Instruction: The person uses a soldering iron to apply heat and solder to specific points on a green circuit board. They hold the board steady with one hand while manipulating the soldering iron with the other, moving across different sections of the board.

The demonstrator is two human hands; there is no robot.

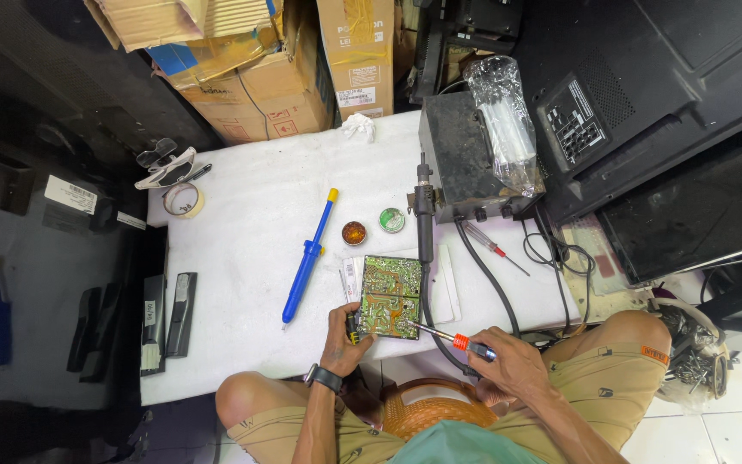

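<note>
A green circuit board (pixel 390 295) lies solder side up on a white foam-covered table (pixel 242 258). My left hand (pixel 345 337) grips the board's near left corner. My right hand (pixel 508 361) holds a soldering iron (pixel 453 338) with an orange collar, its metal tip touching the board's near right area. A blue desoldering pump (pixel 308 258) with a yellow cap lies left of the board.
A grey soldering station (pixel 465 159) with a hot-air handle (pixel 424 215) stands behind the board. Two small round tins (pixel 354 233) (pixel 392 220) sit near it. A red screwdriver (pixel 491 247), tape roll (pixel 184 199), remote controls (pixel 169 318) and cardboard boxes (pixel 259 77) lie around.
</note>
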